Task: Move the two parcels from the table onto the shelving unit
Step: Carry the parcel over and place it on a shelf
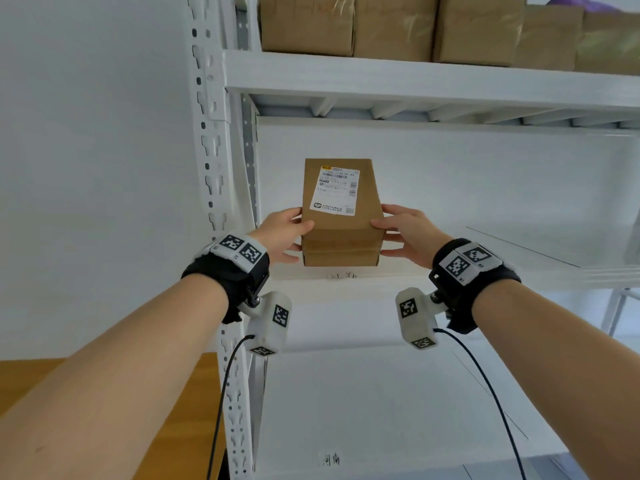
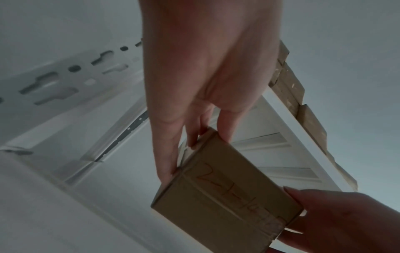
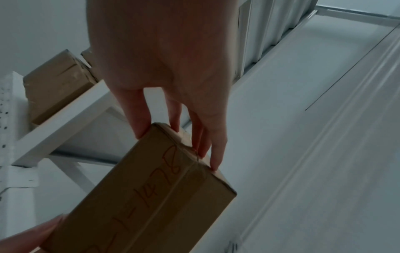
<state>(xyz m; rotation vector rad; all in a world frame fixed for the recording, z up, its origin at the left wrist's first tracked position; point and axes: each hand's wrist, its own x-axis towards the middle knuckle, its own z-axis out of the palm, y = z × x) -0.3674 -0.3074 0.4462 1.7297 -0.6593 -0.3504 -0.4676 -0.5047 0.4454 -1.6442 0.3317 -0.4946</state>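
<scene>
A brown cardboard parcel (image 1: pixel 341 216) with a white shipping label on top is held between both hands in front of the white shelving unit's middle shelf (image 1: pixel 485 251). My left hand (image 1: pixel 298 239) grips its left side, thumb on top and fingers underneath. My right hand (image 1: pixel 393 237) grips the right side the same way. The wrist views look up at the parcel's taped underside (image 2: pixel 227 196) (image 3: pixel 155 188) with red handwriting, so it hangs clear of the shelf board. The left hand (image 2: pixel 194 145) and right hand (image 3: pixel 173 137) touch its corners with their fingertips. No second parcel is in view.
Several brown boxes (image 1: pixel 391 26) fill the upper shelf, whose beam (image 1: pixel 415 77) runs above the parcel. A slotted white upright (image 1: pixel 211 150) stands just to the left. A lower shelf board (image 1: pixel 381 410) lies under my wrists. A wooden surface (image 1: pixel 34 382) shows at lower left.
</scene>
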